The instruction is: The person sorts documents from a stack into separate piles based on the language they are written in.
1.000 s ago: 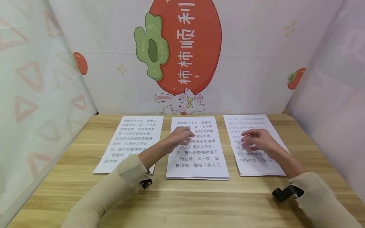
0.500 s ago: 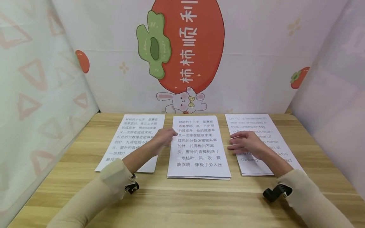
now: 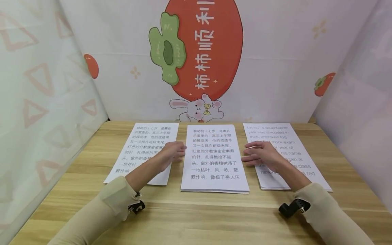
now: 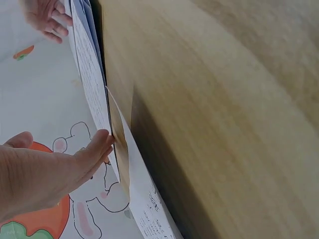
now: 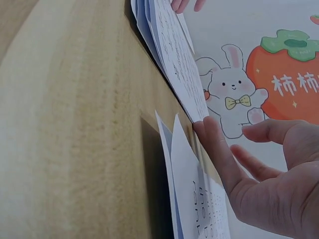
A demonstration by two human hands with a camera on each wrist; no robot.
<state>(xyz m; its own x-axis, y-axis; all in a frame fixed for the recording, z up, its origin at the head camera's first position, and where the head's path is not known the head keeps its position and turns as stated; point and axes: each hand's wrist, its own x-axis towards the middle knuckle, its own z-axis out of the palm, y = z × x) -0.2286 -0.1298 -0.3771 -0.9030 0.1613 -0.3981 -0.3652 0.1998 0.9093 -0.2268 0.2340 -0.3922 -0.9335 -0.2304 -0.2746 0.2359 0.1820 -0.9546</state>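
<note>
Three paper piles lie side by side on the wooden table. The middle stack (image 3: pixel 214 160) has Chinese print and several sheets, its layers spread at the near edge in the right wrist view. My left hand (image 3: pixel 169 153) hovers over the left sheets (image 3: pixel 137 158), fingertips right at the middle stack's left edge. Extended and slightly bent, the fingers of my right hand (image 3: pixel 264 154) reach from above the English-printed right stack (image 3: pixel 294 153) to the middle stack's right edge. Neither hand grips anything. A lifted corner shows on the right stack (image 5: pixel 187 164) in the right wrist view.
Behind the table (image 3: pixel 190 217) hangs a white backdrop cloth (image 3: pixel 269 85) with a large red persimmon (image 3: pixel 211 44) and a rabbit (image 3: pixel 196 109). Pale cloth walls (image 3: pixel 39 102) stand on both sides. Black cameras (image 3: pixel 294 208) sit at the wrists.
My left hand has moved left, off the middle stack to its left edge. My right hand has shifted left from over the right stack toward the middle one. The papers stay in place.
</note>
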